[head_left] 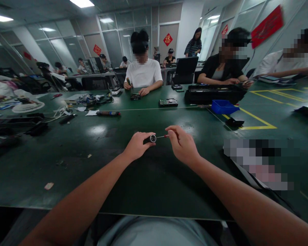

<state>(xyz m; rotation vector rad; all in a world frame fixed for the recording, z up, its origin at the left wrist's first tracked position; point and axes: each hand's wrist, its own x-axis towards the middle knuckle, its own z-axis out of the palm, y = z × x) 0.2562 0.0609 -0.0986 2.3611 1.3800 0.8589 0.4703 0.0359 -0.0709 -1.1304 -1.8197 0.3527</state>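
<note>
head: screwdriver (166, 136) over glossy green table (154, 188) (red signs (167, 39) beyond).

Two bare hands (137, 146) (184, 145), one black cylindrical part with a silver-rimmed end (152, 138) and one thin-shafted, red-handled screwdriver (166, 136) are present. The count includes one blue plastic bin (223, 107) and one green tabletop (154, 184).

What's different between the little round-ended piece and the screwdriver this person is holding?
The round-ended piece is stubby and dark with a pale rim; the screwdriver has a thin metal shaft and some red on its handle.
The left hand grips the piece, while the right hand holds the screwdriver.
The piece's rimmed end faces the camera; the screwdriver lies sideways, pointing toward the piece.
Both are small and handheld.
</note>
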